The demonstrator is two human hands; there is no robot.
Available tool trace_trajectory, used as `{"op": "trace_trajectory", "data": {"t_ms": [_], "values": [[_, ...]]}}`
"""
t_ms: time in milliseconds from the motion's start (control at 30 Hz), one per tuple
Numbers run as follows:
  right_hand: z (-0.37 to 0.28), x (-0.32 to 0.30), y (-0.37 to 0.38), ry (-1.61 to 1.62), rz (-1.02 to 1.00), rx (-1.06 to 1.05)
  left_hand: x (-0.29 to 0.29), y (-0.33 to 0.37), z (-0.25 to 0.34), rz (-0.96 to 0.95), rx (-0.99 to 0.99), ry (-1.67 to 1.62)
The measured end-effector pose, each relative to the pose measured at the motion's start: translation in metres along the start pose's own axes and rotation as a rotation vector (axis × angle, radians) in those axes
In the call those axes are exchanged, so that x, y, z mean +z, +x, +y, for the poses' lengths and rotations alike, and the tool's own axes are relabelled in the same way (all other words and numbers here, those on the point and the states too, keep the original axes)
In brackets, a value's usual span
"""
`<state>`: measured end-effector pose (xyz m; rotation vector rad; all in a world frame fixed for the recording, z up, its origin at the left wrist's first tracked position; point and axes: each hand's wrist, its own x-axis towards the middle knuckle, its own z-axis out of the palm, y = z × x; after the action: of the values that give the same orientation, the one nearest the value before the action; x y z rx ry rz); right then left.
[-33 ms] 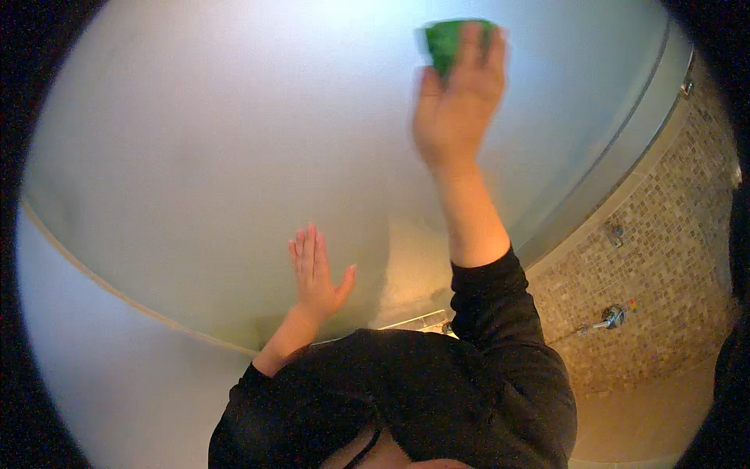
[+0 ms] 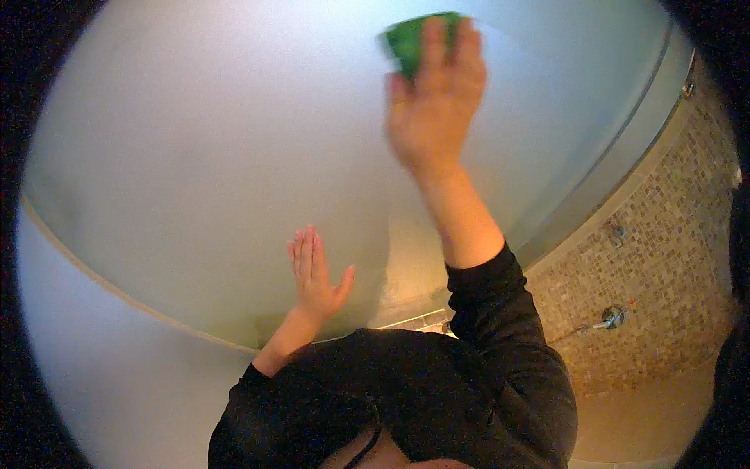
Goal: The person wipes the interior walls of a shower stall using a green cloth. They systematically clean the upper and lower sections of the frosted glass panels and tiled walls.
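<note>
My right hand (image 2: 437, 102) is raised high on a large frosted glass panel (image 2: 195, 156), with the arm stretched out. Under its fingers is a green cleaning pad (image 2: 404, 47), held against the glass. The pad is slightly blurred, and its right part is hidden by the fingers. Lower down and to the left, my left hand (image 2: 316, 273) rests with its palm toward the glass, fingers straight and thumb out to the side. Nothing is in that hand.
A metal-edged frame (image 2: 625, 141) bounds the glass on the right. Beyond it is a mosaic-tiled wall (image 2: 672, 258) with a chrome shower valve (image 2: 613, 316) and a smaller fitting (image 2: 617, 234). A pale edge strip (image 2: 117, 291) curves along the lower left.
My right hand has slid a little to the left and slightly up across the glass with the green cleaning pad, which is now more tilted. My left hand stays in place.
</note>
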<state>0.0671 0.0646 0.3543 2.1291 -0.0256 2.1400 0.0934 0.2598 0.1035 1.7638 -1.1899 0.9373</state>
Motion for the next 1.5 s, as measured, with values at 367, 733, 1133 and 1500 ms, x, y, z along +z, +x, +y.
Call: {"op": "trace_trajectory", "data": {"t_ms": [367,733,1133,1500], "values": [[0.024,-0.011,-0.11,-0.167,-0.264,-0.262,-0.036,0.0,-0.014,0.135,-0.048,0.018],[-0.096,0.031,-0.05,0.152,-0.296,-0.388,-0.057,-0.026,-0.019,0.136,-0.106,0.048],[-0.048,0.004,-0.13,-0.104,-0.292,-0.448,-0.104,-0.067,-0.039,0.155,-0.259,0.079],[-0.071,-0.044,-0.284,0.075,-0.746,-0.768,-0.104,-0.079,-0.023,0.109,-0.277,0.065]]}}
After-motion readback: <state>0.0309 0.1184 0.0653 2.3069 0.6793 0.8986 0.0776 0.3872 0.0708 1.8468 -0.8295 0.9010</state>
